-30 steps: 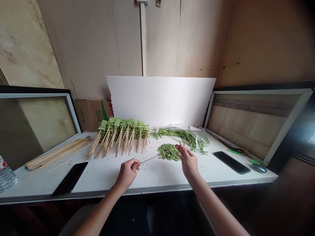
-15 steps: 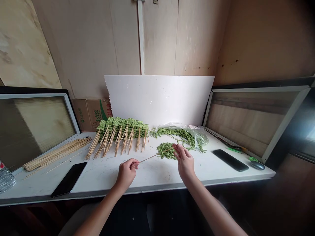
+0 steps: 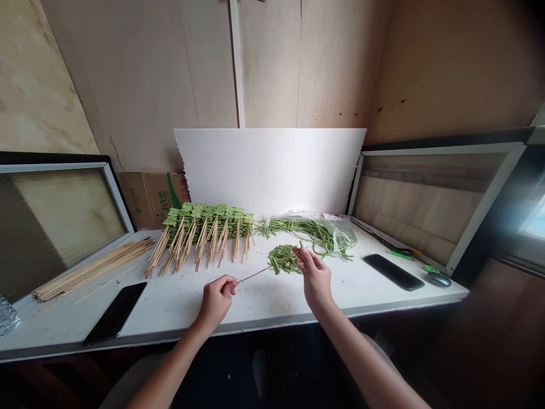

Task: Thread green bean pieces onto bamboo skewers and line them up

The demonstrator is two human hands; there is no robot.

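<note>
My left hand [image 3: 217,296] is closed around the lower end of a thin bamboo skewer [image 3: 254,275], which slants up to the right. At its other end, my right hand [image 3: 315,279] pinches a short piece of green bean [image 3: 301,245] between thumb and fingers. The skewer's tip is hidden at those fingers. Just behind and left of the right hand lies a small pile of cut green beans [image 3: 280,257]. Farther back on the left, loaded bean skewers [image 3: 208,215] are stacked in rows, their bare sticks pointing toward me.
Long uncut beans [image 3: 313,232] lie partly under a clear plastic bag [image 3: 340,230]. Loose bamboo skewers [image 3: 96,267] sit at left, near a black phone [image 3: 116,313]. Another phone [image 3: 394,271] and a computer mouse [image 3: 439,279] are at right. A white foam board [image 3: 272,170] stands behind.
The view has shifted slightly, so the scene sits a little farther left. Both hands keep nearly the same pose, on the skewer and the bean piece.
</note>
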